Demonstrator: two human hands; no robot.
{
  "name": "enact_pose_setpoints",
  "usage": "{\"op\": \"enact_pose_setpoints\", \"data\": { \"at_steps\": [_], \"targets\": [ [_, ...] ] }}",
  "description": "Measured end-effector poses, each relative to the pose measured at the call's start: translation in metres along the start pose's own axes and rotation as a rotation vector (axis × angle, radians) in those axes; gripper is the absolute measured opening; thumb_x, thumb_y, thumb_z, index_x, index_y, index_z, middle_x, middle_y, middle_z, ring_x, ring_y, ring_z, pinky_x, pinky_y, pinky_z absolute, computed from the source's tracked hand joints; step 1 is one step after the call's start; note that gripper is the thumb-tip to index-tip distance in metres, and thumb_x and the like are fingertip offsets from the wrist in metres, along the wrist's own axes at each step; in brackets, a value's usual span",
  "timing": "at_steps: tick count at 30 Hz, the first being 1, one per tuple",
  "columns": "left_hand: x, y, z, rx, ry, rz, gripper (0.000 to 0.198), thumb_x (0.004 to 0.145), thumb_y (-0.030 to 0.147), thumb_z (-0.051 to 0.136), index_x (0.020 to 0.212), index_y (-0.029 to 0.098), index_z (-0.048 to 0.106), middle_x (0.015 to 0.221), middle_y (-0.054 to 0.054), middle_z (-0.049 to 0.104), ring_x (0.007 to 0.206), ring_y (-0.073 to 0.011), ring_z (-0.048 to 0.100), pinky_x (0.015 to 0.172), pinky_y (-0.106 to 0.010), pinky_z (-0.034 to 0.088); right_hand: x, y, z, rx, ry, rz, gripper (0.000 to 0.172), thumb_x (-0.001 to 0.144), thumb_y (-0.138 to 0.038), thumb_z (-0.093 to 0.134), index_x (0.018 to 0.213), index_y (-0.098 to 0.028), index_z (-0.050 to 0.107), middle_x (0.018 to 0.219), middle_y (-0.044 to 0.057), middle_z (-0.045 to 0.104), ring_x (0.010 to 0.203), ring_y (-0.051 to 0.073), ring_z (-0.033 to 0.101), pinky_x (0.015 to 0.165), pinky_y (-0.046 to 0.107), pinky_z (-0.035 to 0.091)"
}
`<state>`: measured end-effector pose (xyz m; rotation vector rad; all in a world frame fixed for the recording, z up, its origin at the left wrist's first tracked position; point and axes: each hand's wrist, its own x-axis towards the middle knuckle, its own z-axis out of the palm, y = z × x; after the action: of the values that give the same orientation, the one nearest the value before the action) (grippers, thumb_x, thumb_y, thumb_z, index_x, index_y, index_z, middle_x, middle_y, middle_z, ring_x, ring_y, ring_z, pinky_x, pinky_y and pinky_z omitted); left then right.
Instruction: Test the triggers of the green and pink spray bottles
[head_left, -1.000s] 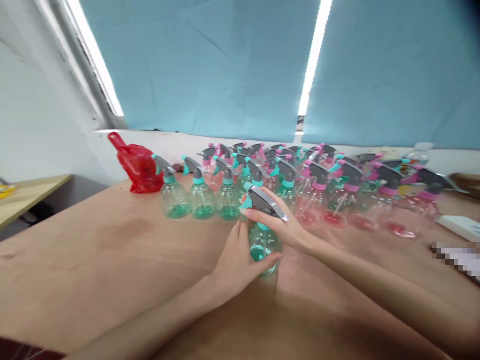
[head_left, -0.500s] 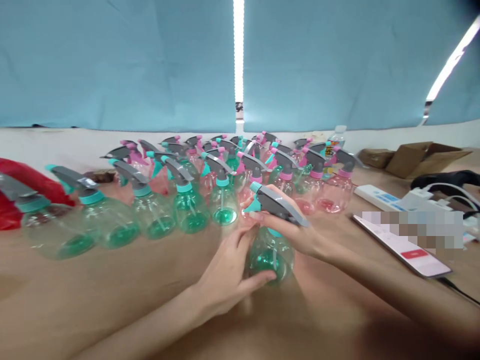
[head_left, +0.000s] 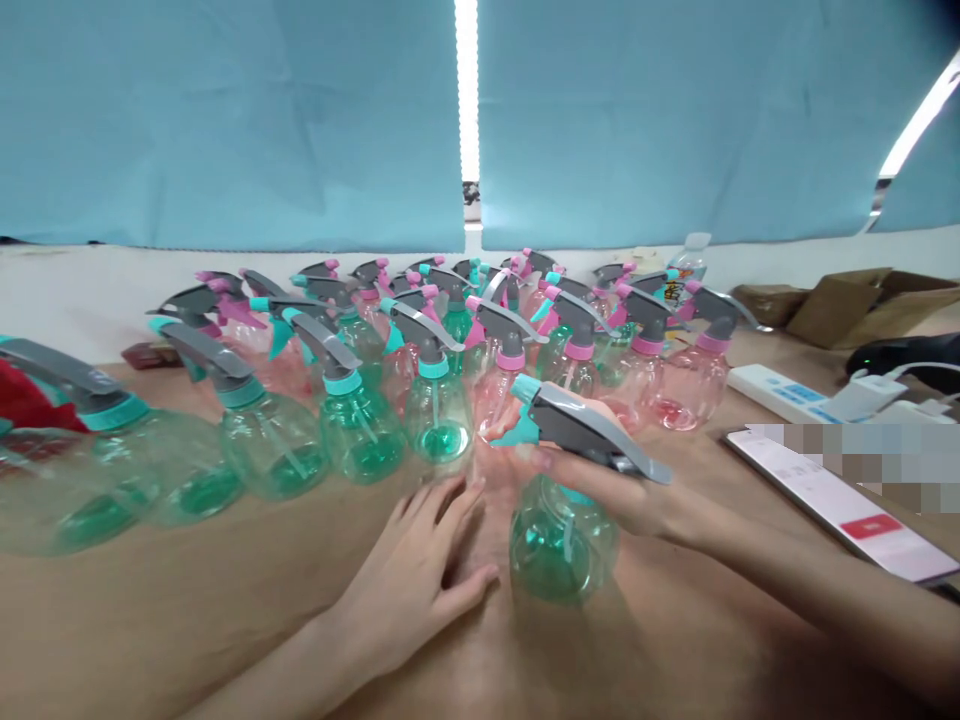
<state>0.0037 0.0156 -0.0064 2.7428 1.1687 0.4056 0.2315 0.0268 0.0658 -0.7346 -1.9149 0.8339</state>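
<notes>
A clear green spray bottle (head_left: 562, 550) with a grey and turquoise trigger head stands in front of me. My right hand (head_left: 592, 475) is closed around its neck, just under the head; part of the grip is hidden by the head. Just left of the bottle, my left hand (head_left: 424, 555) is open, palm down, its fingers apart and touching nothing but perhaps the table. Beyond it stands another green spray bottle (head_left: 439, 425) with a turquoise collar. A pink spray bottle (head_left: 510, 385) is partly hidden behind the held one.
Several green and pink spray bottles crowd the wooden table (head_left: 247, 610) toward the wall. A phone (head_left: 832, 500) lies at the right, by a white power strip (head_left: 780, 395). Behind are a cardboard box (head_left: 862, 305) and a water bottle (head_left: 688, 262). Something red (head_left: 34, 395) lies far left.
My left hand has let go of the spray bottle's side and moved left, fingers spreading. My right hand stays on the neck. The whole view has shifted slightly.
</notes>
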Motion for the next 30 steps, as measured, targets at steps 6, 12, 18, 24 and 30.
{"op": "enact_pose_setpoints", "data": {
  "at_steps": [6,12,18,24,30],
  "targets": [
    [-0.002,-0.001,0.003,0.026,0.003,-0.008,0.056,0.090,0.037,0.057,0.140,0.020,0.039,0.139,-0.013,0.046,0.125,-0.0325,0.043,0.098,-0.050,0.040,0.000,-0.005,-0.002,-0.013,0.001,-0.018,0.028,0.089,-0.023,0.052,0.067,-0.021,0.035,0.065,-0.006,0.034,0.056,0.008,0.030,0.050,0.024,0.028],
    [-0.001,-0.002,0.003,0.060,0.033,0.019,0.053,0.092,0.037,0.054,0.140,0.020,0.041,0.138,-0.012,0.048,0.125,-0.0322,0.044,0.099,-0.050,0.041,0.002,-0.015,-0.008,-0.048,-0.010,-0.040,0.030,0.087,-0.014,0.050,0.065,-0.022,0.030,0.062,-0.007,0.029,0.054,0.008,0.027,0.047,0.023,0.025],
    [-0.001,-0.004,0.004,0.083,0.033,0.043,0.045,0.094,0.037,0.050,0.135,0.018,0.047,0.136,-0.013,0.051,0.125,-0.0327,0.045,0.098,-0.051,0.042,0.001,-0.004,-0.008,-0.047,0.006,0.031,0.010,0.086,-0.019,0.054,0.080,-0.022,0.048,0.069,-0.005,0.043,0.057,0.008,0.039,0.052,0.024,0.034],
    [-0.002,-0.003,0.003,0.091,0.038,0.039,0.045,0.095,0.039,0.049,0.135,0.020,0.047,0.136,-0.012,0.051,0.125,-0.0322,0.045,0.099,-0.051,0.041,0.000,0.009,-0.003,0.024,0.114,0.087,0.014,0.087,-0.023,0.056,0.101,-0.022,0.054,0.076,-0.004,0.049,0.057,0.009,0.042,0.054,0.025,0.036],
    [0.000,-0.003,0.003,0.082,0.026,0.029,0.044,0.095,0.038,0.048,0.135,0.020,0.047,0.136,-0.012,0.051,0.124,-0.0327,0.045,0.097,-0.051,0.042,0.000,0.009,-0.004,0.008,0.085,0.098,0.016,0.086,-0.024,0.058,0.101,-0.024,0.056,0.074,-0.004,0.050,0.058,0.010,0.043,0.054,0.025,0.037]
  ]
}}
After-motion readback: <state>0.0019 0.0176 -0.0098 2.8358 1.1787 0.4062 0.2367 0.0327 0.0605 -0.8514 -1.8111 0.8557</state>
